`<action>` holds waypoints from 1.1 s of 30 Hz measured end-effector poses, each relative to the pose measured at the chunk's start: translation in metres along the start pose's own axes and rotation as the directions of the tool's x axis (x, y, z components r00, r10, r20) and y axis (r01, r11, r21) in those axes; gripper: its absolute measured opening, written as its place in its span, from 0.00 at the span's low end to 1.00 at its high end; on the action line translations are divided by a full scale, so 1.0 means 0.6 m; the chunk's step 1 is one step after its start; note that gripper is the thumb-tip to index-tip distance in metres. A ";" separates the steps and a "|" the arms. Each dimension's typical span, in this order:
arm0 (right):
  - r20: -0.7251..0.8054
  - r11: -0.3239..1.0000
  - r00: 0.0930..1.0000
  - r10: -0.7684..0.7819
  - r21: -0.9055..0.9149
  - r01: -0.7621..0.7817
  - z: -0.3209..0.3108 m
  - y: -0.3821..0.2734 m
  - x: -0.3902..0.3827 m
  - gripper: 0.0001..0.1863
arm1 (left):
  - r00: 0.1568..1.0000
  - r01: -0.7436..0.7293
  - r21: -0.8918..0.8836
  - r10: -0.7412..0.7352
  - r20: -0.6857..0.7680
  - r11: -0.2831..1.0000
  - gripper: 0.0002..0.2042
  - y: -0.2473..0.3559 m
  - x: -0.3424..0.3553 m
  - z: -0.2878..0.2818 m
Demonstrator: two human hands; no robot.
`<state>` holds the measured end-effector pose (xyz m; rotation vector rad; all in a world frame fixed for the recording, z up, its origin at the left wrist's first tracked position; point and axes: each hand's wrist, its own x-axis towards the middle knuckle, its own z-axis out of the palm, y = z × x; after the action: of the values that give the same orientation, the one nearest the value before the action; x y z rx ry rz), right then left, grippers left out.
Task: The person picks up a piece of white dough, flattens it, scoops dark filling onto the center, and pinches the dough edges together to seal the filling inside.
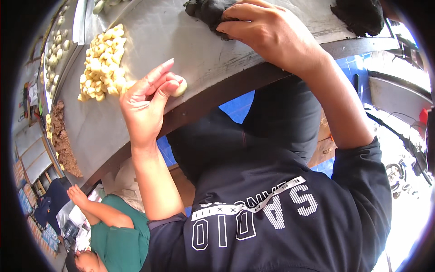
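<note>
My left hand pinches a small pale dough piece between thumb and fingers at the near edge of the grey metal table. Just left of it lies a heap of several similar pale yellow dough pieces. My right hand rests higher on the table, its fingers closed on a black dough lump. A second black lump sits at the table's far right.
A brown crumbly filling lies along the table's left end. Rows of shaped pale pieces on a tray run at the far left. Another person in a green shirt sits lower left, one hand raised.
</note>
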<state>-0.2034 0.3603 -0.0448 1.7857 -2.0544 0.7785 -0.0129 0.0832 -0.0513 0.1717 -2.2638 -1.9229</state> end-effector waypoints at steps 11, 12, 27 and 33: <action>0.042 0.982 0.981 0.187 -0.049 -0.185 -0.007 -0.053 0.032 0.16 | 0.969 -0.235 0.536 0.238 0.065 0.811 0.27 0.014 -0.021 0.036; 0.001 0.980 0.985 0.172 -0.100 -0.171 -0.005 -0.049 0.040 0.16 | 0.981 -0.187 0.510 0.183 0.057 0.840 0.27 0.021 -0.027 0.036; -0.047 0.917 0.920 0.388 -0.084 -0.391 -0.008 -0.092 0.024 0.13 | 0.982 0.028 0.518 -0.120 0.144 0.855 0.12 0.075 0.063 -0.007; -0.043 0.919 0.932 0.361 -0.156 -0.363 -0.004 -0.084 0.006 0.18 | 0.956 -0.258 0.934 0.204 0.210 0.246 0.09 0.050 0.074 0.042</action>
<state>-0.1550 0.3551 -0.0306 1.3265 -2.3997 0.6893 -0.0610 0.1038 -0.0233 -0.0900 -2.9204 -0.1322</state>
